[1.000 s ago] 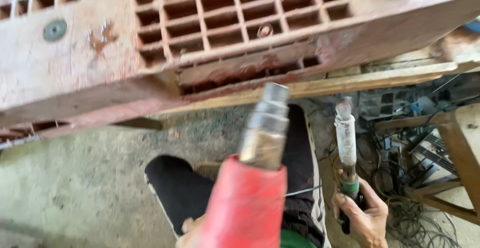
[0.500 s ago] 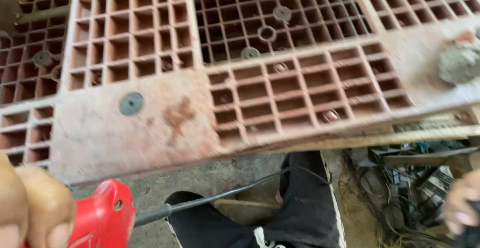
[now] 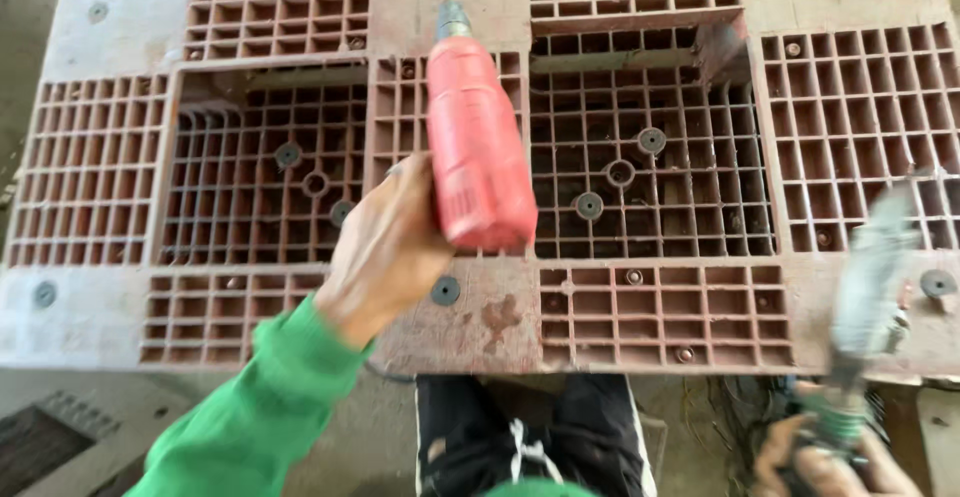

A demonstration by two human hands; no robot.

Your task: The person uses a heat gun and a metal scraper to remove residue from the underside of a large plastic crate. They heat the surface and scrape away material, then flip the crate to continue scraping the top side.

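Now left hand raised, red heat gun over pallet, previously low

Even, soft daylight, no glare; right hand and its tool motion-blurred

this was a rough workshop or repair yard. a large worn reddish plastic pallet, its grid cells grimy and patched, filled most of the view from nine to three o'clock. below it at six o'clock lay a bare, dusty concrete floor. at five o'clock a tangle of cables sat on the ground. a red power tool at twelve o'clock and a grey hand tool at four o'clock fitted such a place.
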